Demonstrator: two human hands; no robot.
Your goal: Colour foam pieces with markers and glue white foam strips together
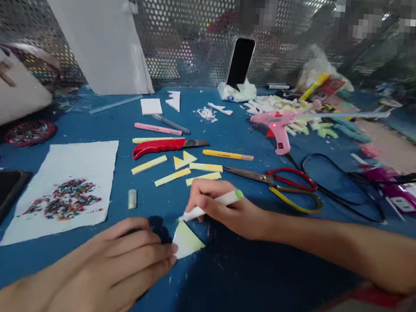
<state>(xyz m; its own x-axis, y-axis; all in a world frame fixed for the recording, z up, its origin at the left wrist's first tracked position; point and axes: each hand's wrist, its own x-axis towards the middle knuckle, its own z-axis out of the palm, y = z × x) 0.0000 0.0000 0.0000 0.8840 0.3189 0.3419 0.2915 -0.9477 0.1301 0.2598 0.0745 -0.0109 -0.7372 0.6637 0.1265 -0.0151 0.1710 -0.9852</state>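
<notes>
My right hand (221, 208) is closed round a white marker (213, 206) with a light green end. The marker's tip meets the upper edge of a small fan-shaped white piece (187, 241), tinted pale green along its top and right. My left hand (126, 260) holds that piece at its lower left corner with the fingertips; the thumb is hidden. A pale, clear-looking cap (132, 199) lies beyond my left hand. Several yellow-tinted strips (172, 177) and a yellow zigzag piece (185, 160) lie past my right hand.
A red-handled cutter (161, 147), yellow marker (226, 154), pink marker (158, 129) and scissors (271, 178) lie beyond. A pink glue gun (278, 128) with a black cable is at right. White paper with colourful bits (84, 159) lies left. A phone (241, 62) stands at the back.
</notes>
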